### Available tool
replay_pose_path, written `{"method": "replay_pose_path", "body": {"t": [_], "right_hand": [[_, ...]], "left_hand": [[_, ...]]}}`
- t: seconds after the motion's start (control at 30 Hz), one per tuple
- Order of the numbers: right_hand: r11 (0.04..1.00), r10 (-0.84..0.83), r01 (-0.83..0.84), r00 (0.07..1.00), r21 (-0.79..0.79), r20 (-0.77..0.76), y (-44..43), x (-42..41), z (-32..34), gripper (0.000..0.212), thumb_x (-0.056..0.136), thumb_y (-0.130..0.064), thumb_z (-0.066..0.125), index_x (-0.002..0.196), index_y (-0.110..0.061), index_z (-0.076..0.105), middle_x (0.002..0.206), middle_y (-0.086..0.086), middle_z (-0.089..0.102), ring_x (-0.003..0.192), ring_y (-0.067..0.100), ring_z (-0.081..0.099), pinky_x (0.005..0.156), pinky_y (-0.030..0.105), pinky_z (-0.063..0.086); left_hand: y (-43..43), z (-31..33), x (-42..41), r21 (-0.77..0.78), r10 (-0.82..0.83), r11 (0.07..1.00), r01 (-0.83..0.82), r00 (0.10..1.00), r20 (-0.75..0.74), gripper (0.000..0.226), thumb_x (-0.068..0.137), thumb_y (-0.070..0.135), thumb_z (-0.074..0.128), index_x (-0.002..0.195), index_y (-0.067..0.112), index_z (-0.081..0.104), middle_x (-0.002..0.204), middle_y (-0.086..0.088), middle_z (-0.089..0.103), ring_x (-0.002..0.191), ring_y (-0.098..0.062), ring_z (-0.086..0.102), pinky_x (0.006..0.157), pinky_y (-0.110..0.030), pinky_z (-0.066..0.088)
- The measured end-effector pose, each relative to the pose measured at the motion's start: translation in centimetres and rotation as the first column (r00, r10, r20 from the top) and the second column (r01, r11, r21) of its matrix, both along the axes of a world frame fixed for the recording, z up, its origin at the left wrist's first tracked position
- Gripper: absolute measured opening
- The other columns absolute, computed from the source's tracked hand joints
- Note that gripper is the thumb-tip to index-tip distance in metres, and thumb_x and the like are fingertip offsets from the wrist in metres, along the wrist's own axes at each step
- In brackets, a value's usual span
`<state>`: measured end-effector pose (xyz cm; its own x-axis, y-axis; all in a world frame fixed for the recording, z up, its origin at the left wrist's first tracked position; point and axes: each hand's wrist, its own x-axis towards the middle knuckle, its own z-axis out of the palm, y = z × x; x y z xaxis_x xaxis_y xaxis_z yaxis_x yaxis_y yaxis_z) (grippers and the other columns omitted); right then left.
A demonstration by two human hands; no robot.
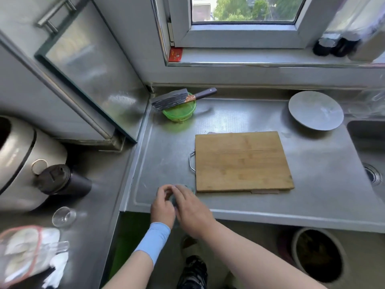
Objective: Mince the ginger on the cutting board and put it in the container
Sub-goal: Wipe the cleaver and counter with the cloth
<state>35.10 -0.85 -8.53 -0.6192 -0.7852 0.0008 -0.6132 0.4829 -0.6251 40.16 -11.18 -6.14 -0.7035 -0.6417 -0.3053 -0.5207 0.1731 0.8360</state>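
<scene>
A bare wooden cutting board [242,161] with a metal handle lies on the steel counter; no ginger shows on it. Left of its near corner stands a small clear glass container [188,187], mostly hidden by my hands. My left hand [163,205] curls round its left side and my right hand [190,207] lies over its top and right side. What the container holds is hidden. A cleaver [173,99] with a dark handle rests across a green round container [180,112] at the back of the counter.
A grey plate [315,110] sits back right, beside the sink [370,151]. Left counter holds a rice cooker [23,159], a dark lidded cup [62,180], a small glass bowl [63,216] and a plastic bag [27,253]. A bin [318,253] stands on the floor.
</scene>
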Motion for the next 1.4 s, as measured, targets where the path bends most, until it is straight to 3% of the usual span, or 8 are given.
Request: {"method": "replay_pose_path", "body": {"t": [0.07,0.17,0.47,0.73,0.83,1.0,1.27,1.4], "right_hand": [[0.977,0.064,-0.069,0.997,0.204,0.032,-1.4,0.6,-1.0,0.070,0.104,-0.035,0.037,0.159,-0.005,0.005,0.166,0.015,0.006,0.154,0.027,0.004,0.126,0.037,0.003],[0.895,0.198,-0.128,0.973,0.428,-0.122,-0.9,0.4,-1.9,0.069,0.106,-0.033,0.033,0.158,-0.003,0.000,0.166,0.012,-0.010,0.154,0.025,-0.011,0.125,0.037,-0.005],[0.905,0.270,-0.261,0.963,0.337,0.020,8.1,-2.7,-2.7,0.057,0.099,-0.009,0.051,0.154,-0.011,0.033,0.167,0.001,0.012,0.154,0.017,0.007,0.122,0.038,0.025],[0.934,0.281,-0.277,0.960,0.225,0.012,15.9,-3.6,-2.2,0.049,0.089,-0.004,0.061,0.138,-0.007,0.055,0.149,0.006,0.049,0.142,0.025,0.039,0.106,0.042,0.048],[0.893,0.273,-0.271,0.961,0.358,0.047,18.4,-4.7,0.5,0.038,0.089,0.001,0.056,0.127,0.001,0.060,0.136,0.018,0.055,0.125,0.035,0.051,0.097,0.045,0.048],[0.932,0.209,-0.227,0.974,0.282,0.092,26.7,-7.3,0.8,0.068,0.080,0.003,0.059,0.144,-0.017,0.051,0.154,0.001,0.045,0.140,0.022,0.042,0.102,0.039,0.046],[0.959,-0.141,0.142,0.990,0.245,-0.019,40.6,-8.6,-0.6,0.063,0.086,-0.011,0.058,0.147,-0.023,0.049,0.154,-0.008,0.044,0.142,0.013,0.041,0.116,0.033,0.036],[0.906,-0.344,0.347,0.937,0.244,-0.056,47.0,-7.4,-0.3,0.061,0.089,-0.006,0.057,0.147,-0.022,0.050,0.155,-0.007,0.042,0.142,0.009,0.037,0.117,0.024,0.027]], "left_hand": [[-0.8,0.1,0.7,-0.148,-0.051,0.987,0.068,0.992,0.116,0.037,0.098,0.004,0.041,0.115,0.031,0.061,0.118,0.006,0.066,0.108,-0.016,0.059,0.094,-0.027,0.044],[-2.0,-1.5,2.1,-0.424,-0.364,0.798,0.429,0.903,0.228,0.035,0.095,0.009,0.053,0.128,0.019,0.060,0.132,0.003,0.056,0.121,-0.018,0.050,0.108,-0.035,0.040],[2.7,-2.0,0.6,-0.486,-0.703,0.570,0.663,0.699,0.129,0.038,0.077,0.019,0.070,0.113,0.022,0.058,0.110,0.009,0.053,0.107,-0.007,0.047,0.097,-0.015,0.037],[8.5,-1.7,-4.0,-0.513,-0.762,0.517,0.686,0.641,0.089,0.011,0.073,0.022,0.047,0.083,0.021,0.052,0.080,0.008,0.047,0.075,-0.015,0.046,0.058,-0.032,0.045],[12.3,-1.2,-6.8,-0.612,-0.822,0.417,0.672,0.567,0.062,0.019,0.074,0.017,0.046,0.084,0.015,0.062,0.083,0.003,0.055,0.072,-0.019,0.051,0.057,-0.027,0.042],[18.0,-2.2,-9.4,-0.559,-0.861,0.363,0.745,0.498,0.106,0.018,0.080,0.013,0.049,0.089,0.018,0.064,0.088,0.002,0.057,0.069,-0.022,0.057,0.053,-0.031,0.050],[28.5,-2.1,-11.8,-0.541,-0.950,0.081,0.837,0.228,0.211,0.038,0.083,0.016,0.045,0.117,0.018,0.061,0.116,-0.001,0.060,0.099,-0.025,0.059,0.081,-0.036,0.053],[36.2,-0.8,-13.3,-0.372,-0.964,0.067,0.926,0.156,0.216,0.049,0.089,0.008,0.047,0.137,0.019,0.050,0.144,0.003,0.046,0.130,-0.020,0.042,0.106,-0.037,0.040]]}}
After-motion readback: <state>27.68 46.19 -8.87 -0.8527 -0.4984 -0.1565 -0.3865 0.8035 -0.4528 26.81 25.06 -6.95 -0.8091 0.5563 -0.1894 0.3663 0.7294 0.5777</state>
